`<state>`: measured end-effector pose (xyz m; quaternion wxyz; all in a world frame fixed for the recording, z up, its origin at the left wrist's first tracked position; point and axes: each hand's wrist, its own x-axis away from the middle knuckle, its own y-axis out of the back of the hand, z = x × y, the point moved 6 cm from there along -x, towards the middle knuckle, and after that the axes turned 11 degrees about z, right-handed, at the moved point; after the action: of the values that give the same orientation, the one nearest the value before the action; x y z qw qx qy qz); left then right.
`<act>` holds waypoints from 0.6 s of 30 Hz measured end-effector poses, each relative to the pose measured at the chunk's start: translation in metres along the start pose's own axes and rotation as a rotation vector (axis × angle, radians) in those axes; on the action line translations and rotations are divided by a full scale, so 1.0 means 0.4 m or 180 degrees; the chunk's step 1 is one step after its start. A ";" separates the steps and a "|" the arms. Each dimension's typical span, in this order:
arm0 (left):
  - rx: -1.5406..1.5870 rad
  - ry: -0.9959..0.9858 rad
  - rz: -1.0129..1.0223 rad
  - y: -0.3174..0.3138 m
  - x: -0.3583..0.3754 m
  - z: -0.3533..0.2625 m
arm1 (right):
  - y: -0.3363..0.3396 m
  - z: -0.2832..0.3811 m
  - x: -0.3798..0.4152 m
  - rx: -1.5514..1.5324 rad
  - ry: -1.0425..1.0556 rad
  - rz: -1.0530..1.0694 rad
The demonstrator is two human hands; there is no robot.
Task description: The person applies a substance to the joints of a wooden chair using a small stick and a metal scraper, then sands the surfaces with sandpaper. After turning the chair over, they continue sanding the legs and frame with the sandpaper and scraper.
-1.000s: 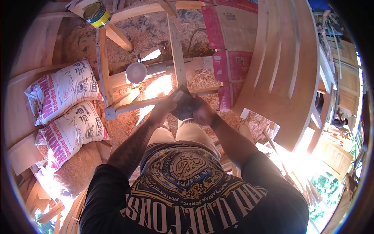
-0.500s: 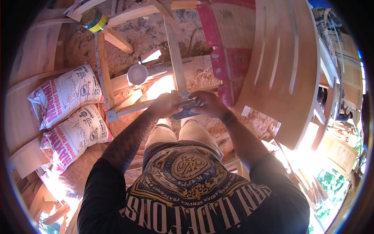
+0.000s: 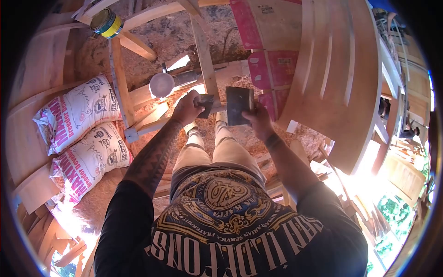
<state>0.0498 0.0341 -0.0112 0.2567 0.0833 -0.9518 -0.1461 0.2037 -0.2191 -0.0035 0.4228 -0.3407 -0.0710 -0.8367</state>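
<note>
My left hand [image 3: 187, 110] is closed on a small dark flat piece [image 3: 206, 104], gripped by its left edge. To the right of it, my right hand [image 3: 260, 121] pinches a larger dark rectangular plate [image 3: 239, 105] at its lower right corner, the thumb lying on its face. A pale strip runs along the plate's right edge, and small light specks mark its surface. The two pieces are held apart at about the same height, above my legs. Their exact kind I cannot make out.
Two printed feed sacks [image 3: 90, 159] lie at the left. A yellow-labelled can [image 3: 106, 23] sits on the timber frame [image 3: 121, 78]. Beyond my left hand is a round white container [image 3: 161, 85]. A large curved wooden panel [image 3: 330, 78] rises at the right, beside red-marked cardboard [image 3: 270, 69].
My hands were together with the flat pieces overlapping. They have moved apart, and the larger plate now faces up in my right hand, the small piece in my left.
</note>
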 end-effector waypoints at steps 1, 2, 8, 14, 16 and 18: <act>-0.0054 -0.0082 -0.0057 -0.008 -0.003 0.008 | -0.021 0.008 0.007 0.0114 -0.0047 0.0051; -0.0114 -0.0161 -0.0122 -0.012 -0.005 0.017 | -0.049 0.016 0.006 0.0225 -0.0091 0.0112; -0.0732 -0.0411 -0.0528 -0.022 0.029 -0.039 | -0.151 -0.023 -0.060 0.0450 -0.0542 0.0013; 0.1070 0.0218 -0.0108 -0.012 -0.022 0.078 | -0.123 0.017 -0.084 0.1837 -0.0256 -0.0278; 0.1019 0.0605 -0.0482 -0.020 -0.025 0.132 | -0.125 0.039 -0.089 0.2204 -0.0069 -0.0112; 0.1159 0.0624 -0.0589 -0.054 -0.052 0.187 | -0.138 0.067 -0.084 0.2357 0.0080 -0.0082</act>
<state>0.0312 0.0362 -0.0896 0.3142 0.2290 -0.9212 0.0140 0.1895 -0.1511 0.0050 0.5077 -0.1534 -0.3680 -0.7637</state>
